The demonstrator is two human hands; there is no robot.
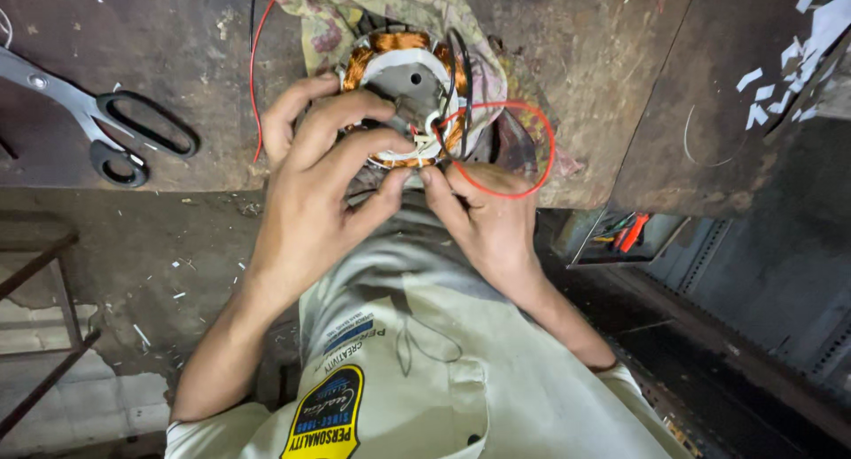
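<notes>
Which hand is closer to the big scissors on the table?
Left. The left hand lies just right of the scissors, by the copper-wound motor coil; the right hand is farther, beyond the left.

Both bare hands were raised in front of the chest, forearms angled up and inward from the lower frame. Left hand (310, 188) sat palm down, back toward the camera, wrist bent slightly; fingers (306, 100) curled forward in a loose claw, index and middle bent at the knuckles, thumb (377, 202) stretched toward the other hand. Right hand (487, 219) was lower and turned inward, fingers folded under, thumb and index tip (434, 180) pinched together. The thumb tips of the two hands nearly met at the centre. Right forearm ran down to the right, left forearm down to the left, both bare.
</notes>
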